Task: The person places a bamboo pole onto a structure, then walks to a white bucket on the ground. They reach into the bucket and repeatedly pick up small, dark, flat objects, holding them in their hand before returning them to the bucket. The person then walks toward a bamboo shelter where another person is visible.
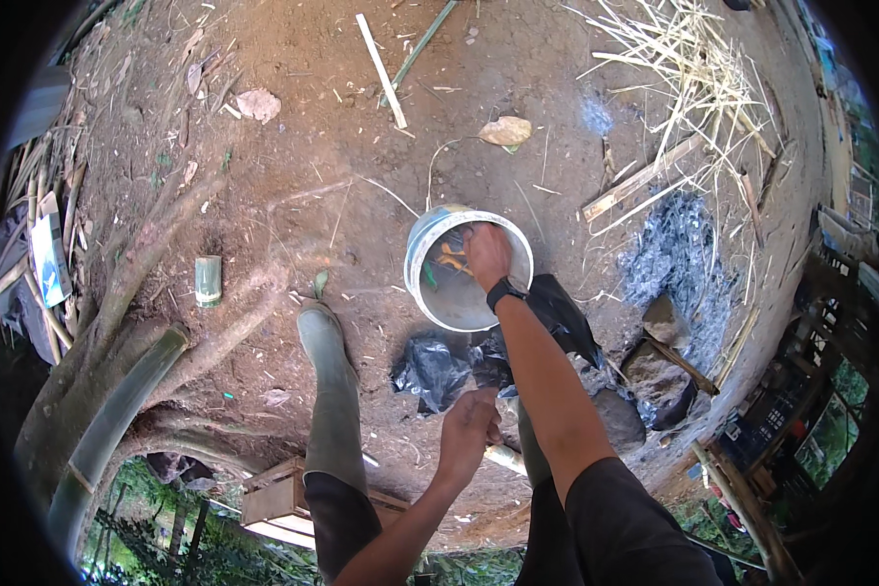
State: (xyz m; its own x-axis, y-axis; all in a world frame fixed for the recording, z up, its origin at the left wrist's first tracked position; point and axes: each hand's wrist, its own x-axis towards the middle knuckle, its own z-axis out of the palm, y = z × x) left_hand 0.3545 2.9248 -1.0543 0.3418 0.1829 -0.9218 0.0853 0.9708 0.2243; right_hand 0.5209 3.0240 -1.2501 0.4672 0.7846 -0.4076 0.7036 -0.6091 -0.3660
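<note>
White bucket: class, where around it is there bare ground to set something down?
Mostly bare ground lies between the pinkish dry leaf and pale strip, and, bar scraps, between the bucket and short bamboo piece. Crowded: right of the bucket, with straw and ash; below it, with black plastic and the left hand.

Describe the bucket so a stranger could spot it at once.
On the brown dirt ground, find the right hand, dark watch at its wrist. It reaches into the bucket, just beyond a black plastic bag. A round, open mouth and pale rim set it apart from that crumpled bag.
</note>
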